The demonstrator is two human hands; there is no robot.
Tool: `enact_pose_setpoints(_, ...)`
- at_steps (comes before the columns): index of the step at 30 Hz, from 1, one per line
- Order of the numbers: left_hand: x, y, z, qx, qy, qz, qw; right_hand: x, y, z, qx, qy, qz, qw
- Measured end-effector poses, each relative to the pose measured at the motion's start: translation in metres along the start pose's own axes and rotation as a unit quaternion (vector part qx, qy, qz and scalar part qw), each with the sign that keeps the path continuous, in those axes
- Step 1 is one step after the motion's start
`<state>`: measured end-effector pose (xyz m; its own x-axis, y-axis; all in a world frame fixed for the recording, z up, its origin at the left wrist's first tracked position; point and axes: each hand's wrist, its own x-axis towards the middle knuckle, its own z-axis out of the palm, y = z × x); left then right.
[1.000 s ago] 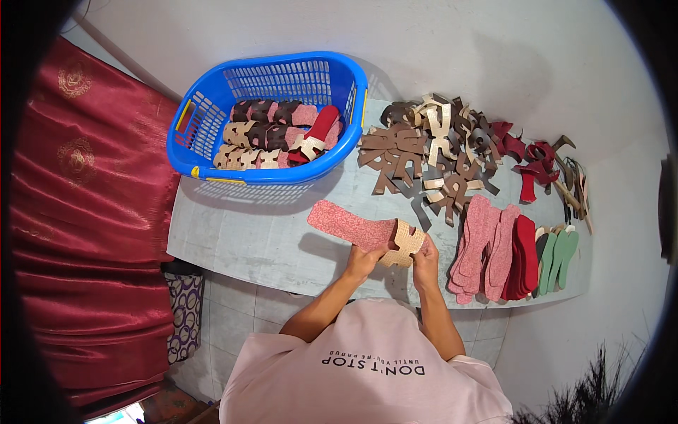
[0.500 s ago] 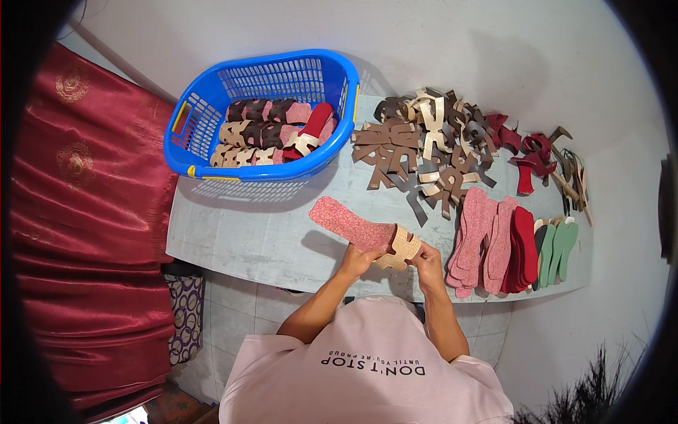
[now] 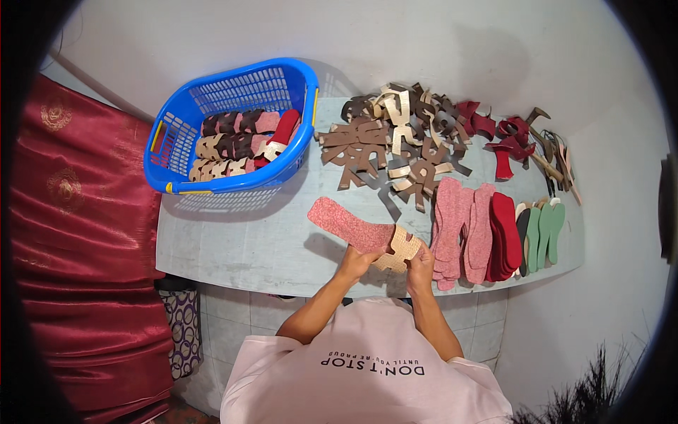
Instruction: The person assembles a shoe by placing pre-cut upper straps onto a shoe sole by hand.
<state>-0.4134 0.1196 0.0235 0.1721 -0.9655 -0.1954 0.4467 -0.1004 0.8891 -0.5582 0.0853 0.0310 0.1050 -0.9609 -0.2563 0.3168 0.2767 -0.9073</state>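
A pink patterned sandal sole (image 3: 349,222) with a beige cut-out strap (image 3: 400,252) over its front is held above the table's near edge. Its heel end points to the far left. My left hand (image 3: 361,263) is closed on the sole's near edge, just behind the strap. At the toe end, my right hand (image 3: 421,266) grips the strap and sole; some of its fingertips are hidden underneath.
A blue basket (image 3: 305,134) holding strapped sandals stands at the back left of the grey table (image 3: 233,244). Brown and beige straps (image 3: 360,141) lie in a heap at the back, beside red straps (image 3: 512,141) and a hammer (image 3: 537,116). Pink (image 3: 452,226), red (image 3: 503,237) and green soles (image 3: 547,233) lie at right.
The table, basket and piles have shifted left in the view. My right hand has moved slightly left and closer along the sandal's toe end; my left hand keeps its hold.
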Motion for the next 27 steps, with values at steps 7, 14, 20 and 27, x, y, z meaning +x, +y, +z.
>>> enact_pose_setpoints(7,0.0,-0.005,0.056,-0.007,-0.004,0.007,1.0,0.009,-0.028,-0.043,0.041,-0.018,-0.044,0.998)
enact_pose_setpoints(14,0.006,-0.007,0.089,0.005,-0.005,-0.011,1.0,0.013,-0.056,-0.073,-0.041,-0.017,-0.004,0.999)
enact_pose_setpoints(20,0.006,-0.019,0.12,-0.002,0.017,-0.011,1.0,0.025,-0.058,-0.111,-0.043,-0.072,0.025,0.996)
enact_pose_setpoints(27,0.01,-0.025,0.149,-0.007,0.008,-0.002,1.0,0.035,-0.073,-0.137,-0.014,-0.104,-0.004,0.994)
